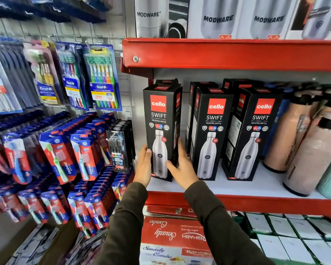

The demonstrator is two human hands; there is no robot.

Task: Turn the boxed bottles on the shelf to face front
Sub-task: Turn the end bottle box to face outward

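Observation:
Three black "cello SWIFT" bottle boxes stand in the front row on the white shelf (260,185), with more boxes behind them. The left box (160,119) shows its printed front to me. My left hand (143,168) presses flat against its left side near the bottom. My right hand (182,165) grips its right side, thumb across the front. Together the two hands clamp this box. The middle box (211,131) and the right box (255,131) stand untouched, fronts forward and turned slightly.
Loose pink bottles (294,134) and a mint one crowd the shelf's right end. The red shelf above (227,54) carries Modware boxes. Hanging toothbrush packs (101,79) fill the pegboard on the left. Red and white boxes (172,234) lie on the shelf below.

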